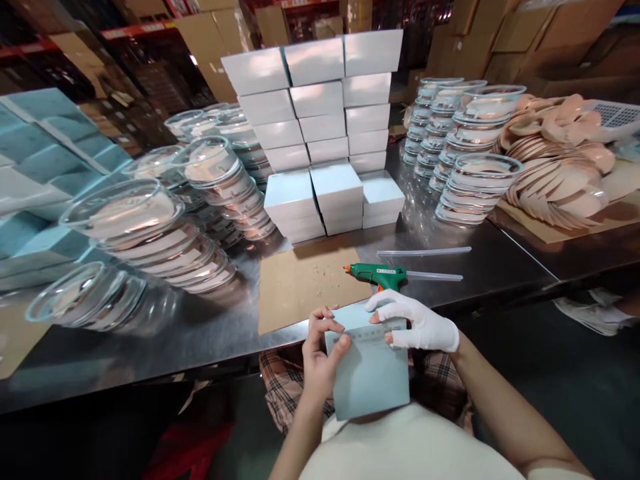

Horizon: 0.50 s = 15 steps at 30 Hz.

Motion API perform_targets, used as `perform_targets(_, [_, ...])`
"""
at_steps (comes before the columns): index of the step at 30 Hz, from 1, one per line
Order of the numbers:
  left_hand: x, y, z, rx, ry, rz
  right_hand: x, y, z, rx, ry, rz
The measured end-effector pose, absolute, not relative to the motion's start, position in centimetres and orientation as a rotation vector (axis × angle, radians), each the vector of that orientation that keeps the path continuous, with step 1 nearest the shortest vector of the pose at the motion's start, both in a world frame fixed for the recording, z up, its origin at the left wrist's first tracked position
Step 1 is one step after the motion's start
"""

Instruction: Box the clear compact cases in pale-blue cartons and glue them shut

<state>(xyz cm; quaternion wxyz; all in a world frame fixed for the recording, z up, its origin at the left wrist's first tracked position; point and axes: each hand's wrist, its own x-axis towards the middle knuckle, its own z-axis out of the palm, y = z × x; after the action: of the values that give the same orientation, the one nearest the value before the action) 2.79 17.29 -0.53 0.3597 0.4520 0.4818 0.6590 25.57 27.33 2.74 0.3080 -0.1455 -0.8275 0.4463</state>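
Note:
A light blue box [373,377] with a line of faint print rests close to my body, at the table's front edge. My left hand [320,350], bare, grips its left side with the fingers bent and the thumb on top. On its upper right part lies my right hand [423,325], in a white glove with bare fingertips, its fingers bent onto the surface. Just beyond the box is a green glue gun [377,272] with an orange tip, lying on the table. Two clear glue sticks [424,252] lie beside it; one runs to the gun's rear.
A cardboard sheet [305,283] lies on the dark metal table [210,340]. White boxes [317,107] are stacked at the back. Glass dishes [135,210] stand in piles at left, more glass dishes [477,177] at right. Peach-coloured curved pieces [555,167] are heaped far right; blue boxes [55,147] stand far left.

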Motion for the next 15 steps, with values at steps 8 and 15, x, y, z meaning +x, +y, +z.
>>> perform_targets(8, [2.2,17.3,-0.7,1.264,1.213,1.619,25.2,27.6,1.8,-0.387,-2.272,1.302])
perform_targets(15, [1.3,18.3,-0.7,1.094,1.257,1.732,25.2,26.8,-0.2,-0.633,-1.84,1.329])
